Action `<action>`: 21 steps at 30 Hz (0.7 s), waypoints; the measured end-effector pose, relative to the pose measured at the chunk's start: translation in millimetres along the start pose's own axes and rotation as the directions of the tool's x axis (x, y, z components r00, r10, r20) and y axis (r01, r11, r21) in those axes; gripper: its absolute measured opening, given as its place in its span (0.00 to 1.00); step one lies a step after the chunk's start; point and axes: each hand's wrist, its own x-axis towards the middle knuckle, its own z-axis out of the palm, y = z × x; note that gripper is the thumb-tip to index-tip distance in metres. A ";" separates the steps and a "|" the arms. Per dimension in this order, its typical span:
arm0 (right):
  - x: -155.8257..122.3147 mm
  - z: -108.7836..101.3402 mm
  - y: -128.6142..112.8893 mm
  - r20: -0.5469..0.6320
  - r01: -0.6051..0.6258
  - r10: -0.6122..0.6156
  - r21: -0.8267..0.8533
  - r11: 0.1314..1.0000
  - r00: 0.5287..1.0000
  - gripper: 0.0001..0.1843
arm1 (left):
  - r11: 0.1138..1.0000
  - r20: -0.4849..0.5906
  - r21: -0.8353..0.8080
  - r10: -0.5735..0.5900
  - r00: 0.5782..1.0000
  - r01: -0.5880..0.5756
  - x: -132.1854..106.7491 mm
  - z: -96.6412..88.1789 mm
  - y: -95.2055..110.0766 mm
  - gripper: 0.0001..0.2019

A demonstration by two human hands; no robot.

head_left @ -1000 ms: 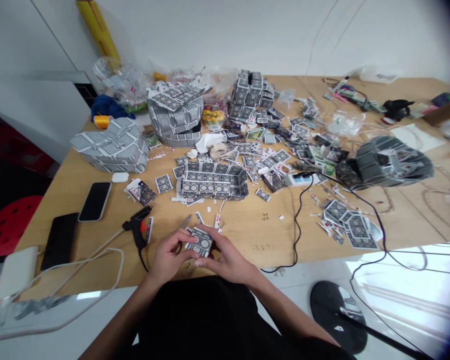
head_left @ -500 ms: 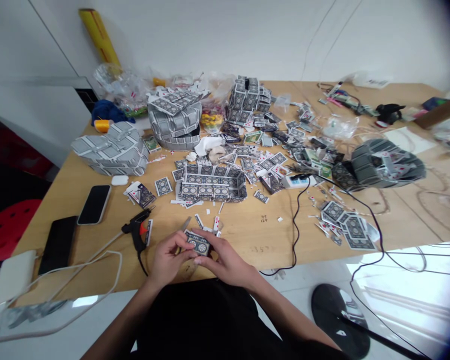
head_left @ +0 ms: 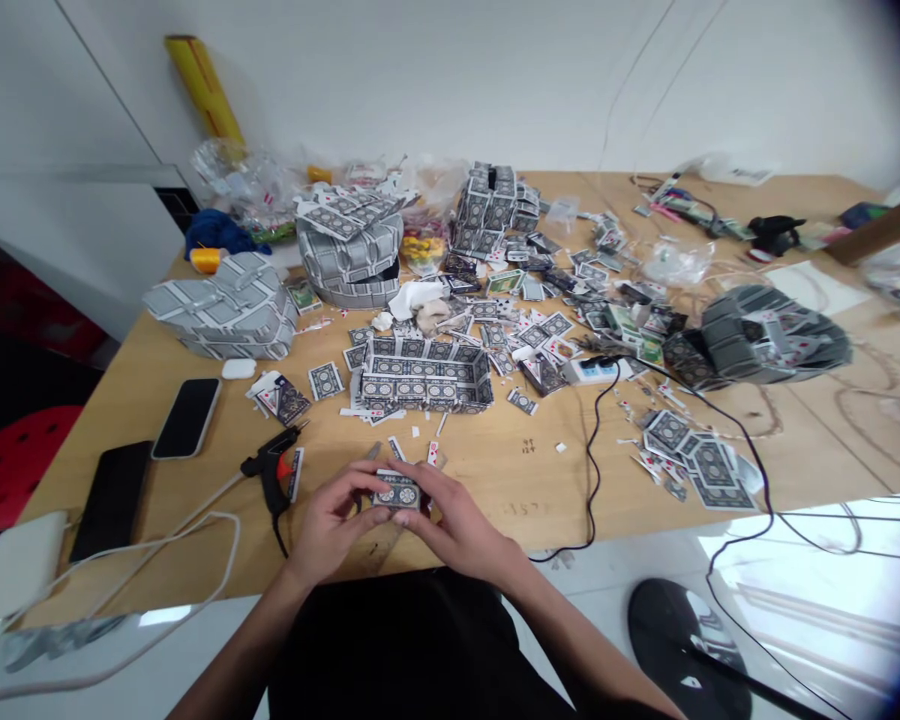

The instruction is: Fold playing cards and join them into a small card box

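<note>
Between my left hand and my right hand is a small folded piece of patterned playing card. Both hands grip it by its ends, thumbs at the near side and fingers over the far side. Just beyond them lie a blade-like metal tip, partly hidden by the fingers, and a few card strips. A rectangular open box made of playing cards stands farther back. To the left of my left hand, a black glue gun with an orange trigger rests on the table.
Two phones and a white power adapter lie at left with a white cable. Card-built boxes stand behind. Loose cards lie at right. A black cord runs from the power strip over the table's front edge.
The view has tilted up slightly, so the table sits a little lower in the picture. My hands still hold the folded card, now turned slightly so its patterned side lies more level.
</note>
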 end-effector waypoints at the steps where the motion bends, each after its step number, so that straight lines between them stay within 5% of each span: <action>1: 0.2 -0.6 0.0 -0.005 -0.001 0.001 0.009 1.000 1.000 0.30 | 1.000 -0.007 0.000 0.014 1.000 -0.014 0.4 0.7 0.9 0.08; 10: -2.1 6.6 4.2 -0.140 0.071 -0.059 0.083 0.994 0.988 0.20 | 0.988 -0.044 0.070 0.139 0.989 -0.136 1.4 3.4 0.2 0.03; 21: -1.1 6.5 6.4 -0.220 0.133 -0.106 0.110 0.985 0.970 0.18 | 0.985 -0.066 0.120 0.131 0.989 -0.122 -1.2 6.1 0.9 0.02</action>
